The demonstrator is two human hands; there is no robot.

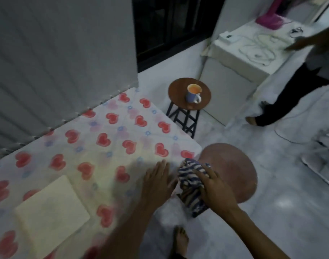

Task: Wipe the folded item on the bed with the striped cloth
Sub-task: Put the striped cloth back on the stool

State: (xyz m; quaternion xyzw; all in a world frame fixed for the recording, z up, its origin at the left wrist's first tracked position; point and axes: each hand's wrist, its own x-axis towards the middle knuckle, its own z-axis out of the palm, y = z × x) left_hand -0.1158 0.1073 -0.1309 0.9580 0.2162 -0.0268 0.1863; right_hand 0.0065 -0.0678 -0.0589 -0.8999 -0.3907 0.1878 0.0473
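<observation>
Right hand [214, 186] clutches the striped cloth [191, 184] at the bed [103, 146] corner. Left hand [158, 180] flat, fingers together, at its 9 o'clock. Folded cream towel [51, 208] lies untouched at 8 o'clock

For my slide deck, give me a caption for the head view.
Right hand clutches the striped cloth at the bed's corner, left hand flat beside it, the folded item untouched.
</observation>
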